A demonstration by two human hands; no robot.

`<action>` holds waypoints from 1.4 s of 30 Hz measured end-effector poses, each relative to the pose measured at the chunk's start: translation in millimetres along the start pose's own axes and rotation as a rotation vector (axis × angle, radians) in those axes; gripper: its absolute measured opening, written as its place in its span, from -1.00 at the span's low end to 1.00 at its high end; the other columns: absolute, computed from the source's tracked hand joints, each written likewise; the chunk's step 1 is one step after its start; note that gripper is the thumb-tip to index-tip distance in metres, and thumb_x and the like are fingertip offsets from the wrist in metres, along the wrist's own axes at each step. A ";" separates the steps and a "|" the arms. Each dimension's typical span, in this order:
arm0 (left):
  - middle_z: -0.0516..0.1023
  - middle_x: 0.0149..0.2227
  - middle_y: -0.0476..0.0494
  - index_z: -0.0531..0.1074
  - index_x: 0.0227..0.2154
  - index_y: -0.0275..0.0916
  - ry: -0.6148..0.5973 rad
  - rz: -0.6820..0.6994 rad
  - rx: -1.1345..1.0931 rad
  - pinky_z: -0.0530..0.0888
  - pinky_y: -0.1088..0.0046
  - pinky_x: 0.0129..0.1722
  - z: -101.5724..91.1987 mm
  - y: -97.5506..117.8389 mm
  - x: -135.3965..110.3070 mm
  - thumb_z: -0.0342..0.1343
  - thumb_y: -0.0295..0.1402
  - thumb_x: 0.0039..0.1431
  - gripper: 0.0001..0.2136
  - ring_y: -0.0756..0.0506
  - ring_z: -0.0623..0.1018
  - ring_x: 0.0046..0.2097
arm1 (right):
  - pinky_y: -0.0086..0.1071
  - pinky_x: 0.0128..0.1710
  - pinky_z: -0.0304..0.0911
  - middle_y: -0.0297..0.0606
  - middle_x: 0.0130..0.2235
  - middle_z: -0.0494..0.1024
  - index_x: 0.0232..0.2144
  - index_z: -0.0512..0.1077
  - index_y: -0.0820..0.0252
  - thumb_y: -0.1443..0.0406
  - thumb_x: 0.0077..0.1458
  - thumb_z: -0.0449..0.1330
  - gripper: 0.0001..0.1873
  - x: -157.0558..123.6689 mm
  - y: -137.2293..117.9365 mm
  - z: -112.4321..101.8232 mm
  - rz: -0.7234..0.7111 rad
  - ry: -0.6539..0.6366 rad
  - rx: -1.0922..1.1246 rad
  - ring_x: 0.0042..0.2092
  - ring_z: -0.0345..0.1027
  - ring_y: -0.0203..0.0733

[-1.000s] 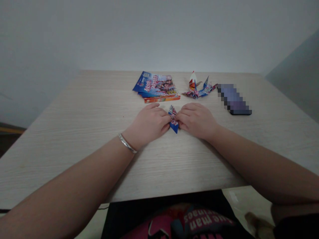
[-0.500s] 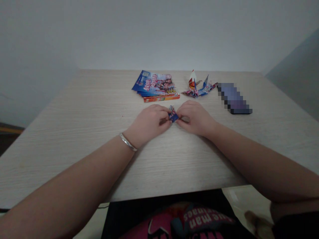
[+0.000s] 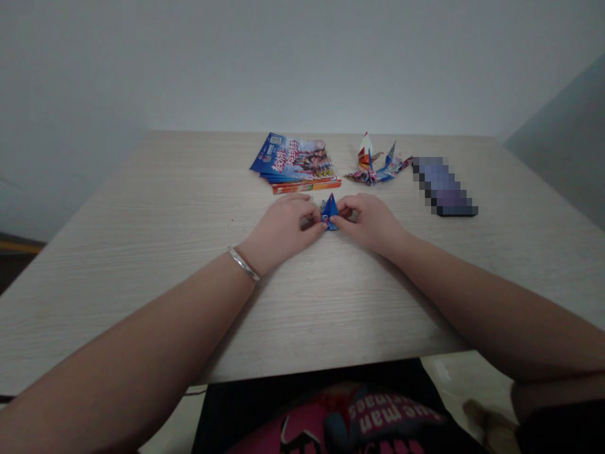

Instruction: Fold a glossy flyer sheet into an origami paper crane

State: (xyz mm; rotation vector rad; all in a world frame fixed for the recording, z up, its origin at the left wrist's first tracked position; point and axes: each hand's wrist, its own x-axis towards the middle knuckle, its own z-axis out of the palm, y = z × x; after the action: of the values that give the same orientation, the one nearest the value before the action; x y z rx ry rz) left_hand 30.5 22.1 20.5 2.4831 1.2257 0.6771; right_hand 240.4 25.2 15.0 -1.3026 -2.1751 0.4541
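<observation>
A small piece of folded blue printed paper is held between my two hands over the middle of the table, its narrow tip pointing away from me. My left hand pinches its left lower edge between thumb and fingers, a silver bangle on that wrist. From the other side, my right hand grips it, with the thumb on its front face. Fingertips cover parts of both lower corners. Beyond my hands lie folded paper cranes in blue, red and white print.
A fanned stack of printed leaflets lies behind my left hand, an orange strip along its front. To the right rests a phone with a blurred-out screen. The pale wooden table meets a wall at the back.
The folded paper has been turned or opened, so a taller blue pointed flap now shows. Both hands have shifted slightly and keep hold of it; the other things have stayed put.
</observation>
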 end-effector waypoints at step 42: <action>0.63 -0.16 -0.18 0.41 -0.18 -0.26 0.083 -0.148 -0.063 0.49 0.24 -0.06 6.6 4.0 0.2 0.26 -0.42 0.15 -0.80 -0.17 0.62 -0.11 | -0.29 -0.25 0.24 -0.35 -0.39 0.63 -0.13 0.48 0.13 0.37 0.03 0.36 -0.69 2.0 -2.9 7.8 0.060 0.042 0.030 -0.33 0.47 -0.15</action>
State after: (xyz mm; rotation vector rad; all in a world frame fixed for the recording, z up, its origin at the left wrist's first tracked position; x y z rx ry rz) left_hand 36.8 19.5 16.7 2.3079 1.3794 0.7730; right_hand 232.8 25.6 11.1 -1.3519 -2.0912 0.4768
